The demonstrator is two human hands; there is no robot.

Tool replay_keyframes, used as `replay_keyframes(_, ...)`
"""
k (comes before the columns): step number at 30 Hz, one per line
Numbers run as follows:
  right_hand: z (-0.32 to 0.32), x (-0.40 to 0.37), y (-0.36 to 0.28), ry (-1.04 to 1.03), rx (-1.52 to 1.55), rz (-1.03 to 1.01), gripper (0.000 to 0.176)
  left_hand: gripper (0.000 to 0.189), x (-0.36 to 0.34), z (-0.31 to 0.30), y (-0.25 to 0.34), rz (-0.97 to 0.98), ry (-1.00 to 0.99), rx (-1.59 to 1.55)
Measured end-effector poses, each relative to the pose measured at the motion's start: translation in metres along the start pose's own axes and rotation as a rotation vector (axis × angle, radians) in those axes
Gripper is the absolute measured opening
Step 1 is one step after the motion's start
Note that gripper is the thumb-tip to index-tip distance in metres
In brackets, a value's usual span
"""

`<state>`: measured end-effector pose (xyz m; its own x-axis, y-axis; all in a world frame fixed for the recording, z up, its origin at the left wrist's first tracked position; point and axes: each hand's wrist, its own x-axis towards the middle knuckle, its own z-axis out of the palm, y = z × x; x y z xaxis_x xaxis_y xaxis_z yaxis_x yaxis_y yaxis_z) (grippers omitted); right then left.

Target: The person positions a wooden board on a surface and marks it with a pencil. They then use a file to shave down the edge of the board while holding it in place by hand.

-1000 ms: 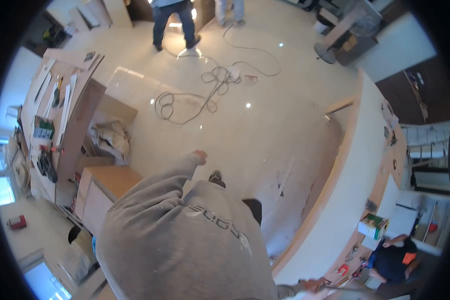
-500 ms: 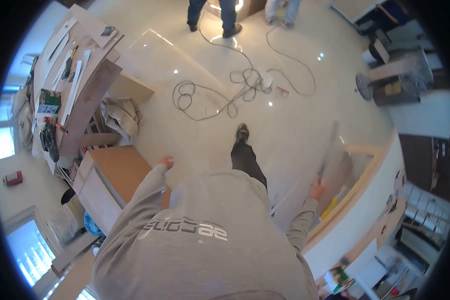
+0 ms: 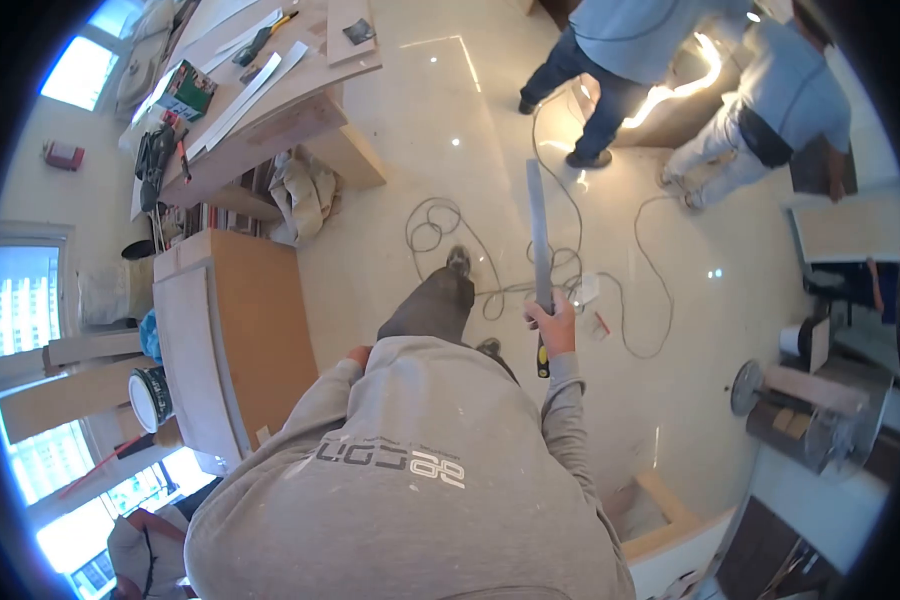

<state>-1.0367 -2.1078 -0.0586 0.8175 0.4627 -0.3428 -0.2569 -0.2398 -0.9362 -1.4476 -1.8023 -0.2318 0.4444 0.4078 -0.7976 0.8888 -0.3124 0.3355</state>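
My right hand is wrapped round a long flat grey tool that looks like a handsaw or long blade. Its blade points up and away from me over the floor, and a black and yellow handle end shows below the fingers. My left hand is low at my left side, mostly hidden by the sleeve and my body, near a brown cabinet. What its fingers do cannot be made out.
A workbench with strips and tools stands at upper left. Loose cable loops lie on the floor ahead. Two people stand at upper right beside a glowing light strip. A machine is at right.
The view has turned to the right and moved forward. The long tool in my right hand has come toward the middle. My left hand has drawn in close to my body. More of the two people shows.
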Motion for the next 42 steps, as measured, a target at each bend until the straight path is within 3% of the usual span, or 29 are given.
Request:
replay_keyframes(3, 0.007, 0.069, -0.069, -0.240, -0.062, 0.152, 0.028, 0.042, 0.031, -0.015, 0.060, -0.066, -0.008, -0.014)
replay_keyframes(8, 0.017, 0.170, -0.102, -0.265, -0.149, 0.278, 0.032, 0.043, 0.123, -0.066, 0.123, -0.089, -0.001, -0.138)
replay_keyframes(11, 0.024, 0.231, -0.112, -0.201, -0.121, 0.336, 0.034, 0.046, 0.192, -0.115, 0.142, -0.006, 0.139, -0.200)
replay_keyframes(13, 0.027, 0.271, -0.128, -0.177, -0.079, 0.375, 0.033, 0.048, 0.213, -0.172, 0.175, -0.015, 0.161, -0.268)
replay_keyframes(16, 0.034, 0.333, -0.165, -0.189, 0.005, 0.426, 0.028, 0.047, 0.224, -0.256, 0.225, 0.120, 0.215, -0.246)
replay_keyframes(19, 0.050, 0.403, -0.200, -0.238, 0.050, 0.408, 0.023, 0.043, 0.245, -0.314, 0.261, 0.279, 0.164, -0.231)
replay_keyframes(22, 0.071, 0.478, -0.236, -0.284, 0.209, 0.552, 0.021, 0.043, 0.237, -0.381, 0.331, 0.200, -0.004, -0.459)
replay_keyframes(25, 0.103, 0.555, -0.251, -0.328, 0.344, 0.631, 0.020, 0.041, 0.245, -0.437, 0.393, 0.292, -0.043, -0.458)
replay_keyframes(28, 0.138, 0.631, -0.281, -0.460, 0.401, 0.603, 0.020, 0.041, 0.287, -0.473, 0.434, 0.247, -0.121, -0.433)
replay_keyframes(29, 0.154, 0.656, -0.299, -0.454, 0.387, 0.571, 0.023, 0.041, 0.302, -0.491, 0.449, 0.286, -0.066, -0.440)
replay_keyframes(36, 0.243, 0.800, -0.481, -0.608, 0.416, 0.003, 0.037, 0.040, 0.349, -0.586, 0.569, 0.416, 0.194, -0.481)
replay_keyframes(40, 0.283, 0.851, -0.553, -0.619, 0.500, -0.163, 0.045, 0.043, 0.377, -0.632, 0.603, 0.428, 0.313, -0.443)
replay_keyframes(42, 0.285, 0.888, -0.593, -0.606, 0.297, -0.256, 0.048, 0.041, 0.408, -0.664, 0.621, 0.377, 0.260, -0.601)
